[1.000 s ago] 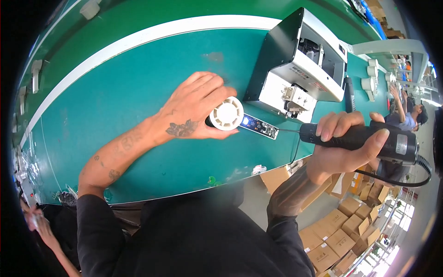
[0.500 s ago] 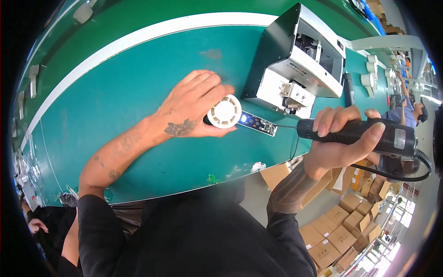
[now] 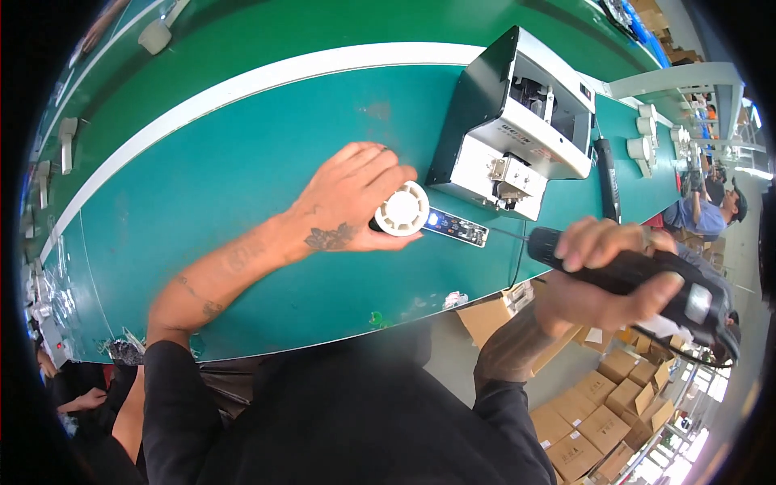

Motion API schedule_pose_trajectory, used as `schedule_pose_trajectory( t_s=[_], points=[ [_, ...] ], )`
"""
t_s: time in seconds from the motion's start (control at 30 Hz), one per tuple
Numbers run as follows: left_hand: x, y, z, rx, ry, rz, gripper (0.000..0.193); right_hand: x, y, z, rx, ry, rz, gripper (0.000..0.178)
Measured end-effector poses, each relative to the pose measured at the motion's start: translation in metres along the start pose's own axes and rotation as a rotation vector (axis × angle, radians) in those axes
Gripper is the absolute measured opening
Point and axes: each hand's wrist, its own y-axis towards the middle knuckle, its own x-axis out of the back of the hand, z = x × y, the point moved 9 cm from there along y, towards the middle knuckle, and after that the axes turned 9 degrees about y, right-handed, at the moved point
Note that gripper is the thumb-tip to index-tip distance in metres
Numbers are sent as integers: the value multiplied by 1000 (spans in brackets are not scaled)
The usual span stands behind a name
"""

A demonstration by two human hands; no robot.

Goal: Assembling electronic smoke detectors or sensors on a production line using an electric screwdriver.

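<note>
My left hand [image 3: 360, 198] wraps round a white, round slotted head [image 3: 403, 208] of a device above the table. A narrow circuit-board strip [image 3: 457, 227], with a lit blue-white light, extends from that head towards the right. In my right hand [image 3: 606, 279] is a black electric screwdriver [image 3: 647, 284] with a cord, its fingers closed round the body; hand and tool are smeared by motion. Its thin bit points left at the strip's far end. Whether the tip touches the strip I cannot tell.
A silver-and-black screw feeder machine [image 3: 517, 129] stands just beyond the strip on the green table [image 3: 242, 162]. A black stick-like tool [image 3: 608, 179] lies at its right. Several white handled devices [image 3: 640, 149] stand farther right. Cardboard boxes [image 3: 578, 428] fill the floor, lower right.
The screwdriver's rear end has swung downward and its body now tilts more, with my right hand lower. My left hand keeps its hold on the round head. The whole view has shifted slightly.
</note>
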Motion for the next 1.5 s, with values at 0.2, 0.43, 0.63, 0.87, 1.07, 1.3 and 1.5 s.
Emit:
schedule_pose_trajectory(
  t_s=[0.2,0.43,0.63,0.87,1.07,1.3,1.5],
  points=[
    [-8,8,-21,20,10,-28,59,-21,32,0,-23,-122,-180,56],
    [-6,9,-21,7,3,-21,59,-45,38,-15,-79,-281,-53,36],
    [-5,9,-21,2,-2,-22,61,-41,12,-19,-93,-272,-55,42],
    [-9,9,-19,4,-6,8,61,-61,10,-35,-173,-114,75,42],
    [-11,8,-18,22,-11,4,60,-60,4,-44,-212,-85,11,42],
    [-11,10,-21,14,-31,11,59,-59,5,-44,-197,-43,69,42],
    [-12,9,-20,21,-55,23,58,-63,6,-42,-150,-94,50,38]
  ],
)
